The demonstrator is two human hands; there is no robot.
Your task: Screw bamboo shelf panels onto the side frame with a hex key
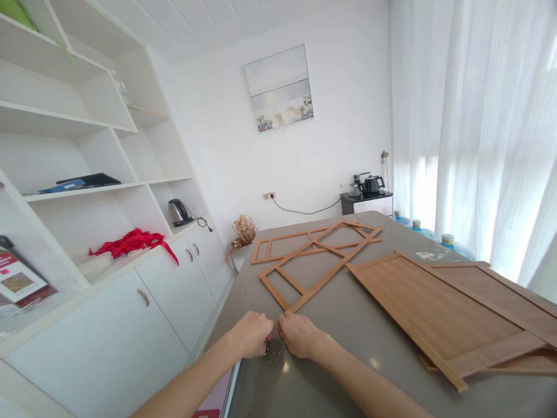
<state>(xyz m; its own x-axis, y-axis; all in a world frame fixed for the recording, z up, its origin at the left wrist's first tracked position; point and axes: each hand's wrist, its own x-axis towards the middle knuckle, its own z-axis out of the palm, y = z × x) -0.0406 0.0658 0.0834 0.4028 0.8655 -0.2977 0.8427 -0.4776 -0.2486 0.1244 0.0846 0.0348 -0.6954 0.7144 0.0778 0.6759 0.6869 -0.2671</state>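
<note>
My left hand [251,333] and my right hand [300,335] meet at the near left edge of a grey table [348,325], fingers curled and pinched together. Between and just below them lie several small dark metal screws [270,352] on the table top. What each hand grips is too small to make out. Right beyond my fingertips is the near corner of a slim wooden frame [311,264] that lies flat on the table. A second wooden frame [278,244] lies under it, farther back.
Two slatted wooden panels [439,307] lie stacked on the table's right side. White cupboards and shelves [130,290] line the left wall, with an electric kettle [177,212] and red cloth [130,241]. A kettle stand [368,194] and white curtains [478,133] are at the back right.
</note>
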